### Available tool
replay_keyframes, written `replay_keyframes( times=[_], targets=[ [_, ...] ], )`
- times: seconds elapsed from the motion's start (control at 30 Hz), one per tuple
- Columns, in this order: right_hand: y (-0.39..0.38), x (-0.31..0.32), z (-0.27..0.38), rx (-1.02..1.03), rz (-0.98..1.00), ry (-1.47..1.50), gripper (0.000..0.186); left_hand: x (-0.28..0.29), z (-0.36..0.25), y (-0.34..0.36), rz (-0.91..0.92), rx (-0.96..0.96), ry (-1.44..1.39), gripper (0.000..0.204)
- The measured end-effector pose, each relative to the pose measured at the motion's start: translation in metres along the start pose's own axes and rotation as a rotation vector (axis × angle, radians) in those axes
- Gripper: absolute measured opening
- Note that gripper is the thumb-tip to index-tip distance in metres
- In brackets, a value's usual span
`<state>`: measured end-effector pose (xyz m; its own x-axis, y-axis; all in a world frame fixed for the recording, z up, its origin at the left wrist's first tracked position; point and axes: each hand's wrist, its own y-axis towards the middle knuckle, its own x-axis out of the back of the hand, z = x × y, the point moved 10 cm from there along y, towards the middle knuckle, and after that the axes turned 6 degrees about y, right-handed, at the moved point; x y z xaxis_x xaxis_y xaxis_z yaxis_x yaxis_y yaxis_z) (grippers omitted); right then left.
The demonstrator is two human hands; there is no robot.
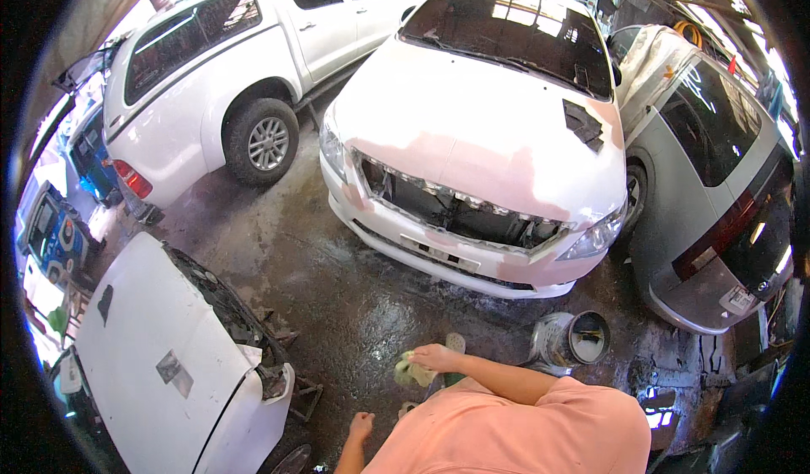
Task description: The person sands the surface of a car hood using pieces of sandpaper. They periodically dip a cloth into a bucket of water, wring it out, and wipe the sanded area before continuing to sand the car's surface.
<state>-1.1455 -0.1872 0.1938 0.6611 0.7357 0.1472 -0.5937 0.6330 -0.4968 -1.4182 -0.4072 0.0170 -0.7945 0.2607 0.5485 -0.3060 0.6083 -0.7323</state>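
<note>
In front of my body, my right hand (434, 357) is closed on a limp, pale yellow-green cloth (413, 374) that hangs below the fingers. My left hand (361, 427) is lower and further left, its fingers curled in with nothing visible in them; it touches nothing I can see. Just beyond the cloth stands a white car (456, 128) with dull pinkish patches along its hood edge and bumper, and an open gap where the grille would be. A round bucket (547, 339) with whitish liquid inside sits on the wet floor to the right of my arm.
A white pickup (194, 78) with a covered bed stands at the far left, and a grey van (709, 196) close on the right. At near left is a white vehicle panel (152, 364) with exposed edges. The dark floor (337, 305) looks wet.
</note>
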Motion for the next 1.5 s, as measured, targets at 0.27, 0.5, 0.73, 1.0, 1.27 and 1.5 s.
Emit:
replay_keyframes(
  times=[0.27, 0.5, 0.73, 1.0, 1.27, 1.5],
  targets=[
    [-0.042, 0.131, 0.06, 0.236, -0.529, 0.003, 0.024, -0.034, -0.134, -0.072, 0.354, 0.051, -0.559, 0.075],
    [-0.06, 0.192, 0.187, 0.508, -0.266, 0.609, 0.018, 0.05, -0.421, -0.02, 0.537, -0.457, -1.179, 0.091],
    [-0.054, 0.369, 0.093, 0.342, -0.535, 0.508, 0.052, 0.03, -0.618, 0.007, 0.996, -0.339, -1.965, 0.061],
    [-0.154, 0.5, -0.128, 0.014, -0.976, 0.319, 0.041, 0.12, -0.881, 0.045, 0.38, -0.881, -1.327, 0.073],
    [-0.268, 0.323, -0.455, -0.763, -0.591, -0.465, 0.027, 0.034, -0.972, 0.183, -0.872, -0.867, 0.28, 0.071],
    [-0.197, 0.344, -0.371, -0.857, -0.489, -0.02, 0.027, 0.103, -1.149, 0.233, -0.957, -0.953, 0.435, 0.078]
  ],
)
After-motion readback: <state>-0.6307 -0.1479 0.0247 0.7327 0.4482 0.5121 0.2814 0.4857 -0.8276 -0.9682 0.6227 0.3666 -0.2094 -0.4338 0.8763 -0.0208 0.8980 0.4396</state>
